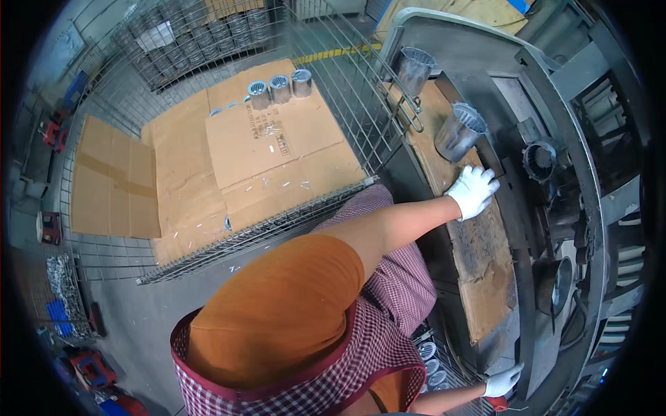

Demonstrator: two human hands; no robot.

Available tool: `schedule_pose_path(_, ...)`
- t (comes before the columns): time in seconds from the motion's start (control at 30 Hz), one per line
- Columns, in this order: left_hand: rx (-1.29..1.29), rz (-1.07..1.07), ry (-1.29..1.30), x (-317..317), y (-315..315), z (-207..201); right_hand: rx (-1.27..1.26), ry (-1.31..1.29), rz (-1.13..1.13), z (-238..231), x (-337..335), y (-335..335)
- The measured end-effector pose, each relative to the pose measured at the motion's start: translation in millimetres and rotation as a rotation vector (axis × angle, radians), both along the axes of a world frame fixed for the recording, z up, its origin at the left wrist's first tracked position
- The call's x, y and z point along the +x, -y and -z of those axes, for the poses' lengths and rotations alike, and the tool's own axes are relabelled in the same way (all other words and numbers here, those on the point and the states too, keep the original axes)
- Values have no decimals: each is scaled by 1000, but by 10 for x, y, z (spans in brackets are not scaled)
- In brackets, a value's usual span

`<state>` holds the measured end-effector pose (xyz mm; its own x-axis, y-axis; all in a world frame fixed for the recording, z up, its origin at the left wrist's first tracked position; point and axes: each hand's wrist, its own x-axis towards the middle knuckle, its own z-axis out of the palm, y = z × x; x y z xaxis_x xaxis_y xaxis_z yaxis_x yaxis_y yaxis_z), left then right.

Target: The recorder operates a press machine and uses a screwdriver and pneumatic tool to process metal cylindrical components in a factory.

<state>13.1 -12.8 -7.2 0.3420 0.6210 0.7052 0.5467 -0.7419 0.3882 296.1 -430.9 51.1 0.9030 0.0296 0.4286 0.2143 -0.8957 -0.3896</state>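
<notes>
three cylinders (279,90) on cardboard (236,163) in wire cart (291,218); gloved hands (473,193) outside.

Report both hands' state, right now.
Left hand: open, fingers loosely bent over the worn brown board, nothing visible in it.
Right hand: cannot be told; its palm side is hidden.
</notes>
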Motion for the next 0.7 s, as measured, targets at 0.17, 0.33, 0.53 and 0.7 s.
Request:
schedule_pose_path(0.17,-222,74,-324,5,-13,6,23,-13,-18,26,63,24)
schedule_pose_path(0.33,-87,28,-161,2,-12,39,38,15,-48,48,63,30)
schedule_pose_path(0.53,-198,66,-336,11,-23,30,43,9,-40,35,72,29)
schedule_pose_path(0.7,-60,21,-159,-5,-16,16,44,-19,-26,16,30,20)
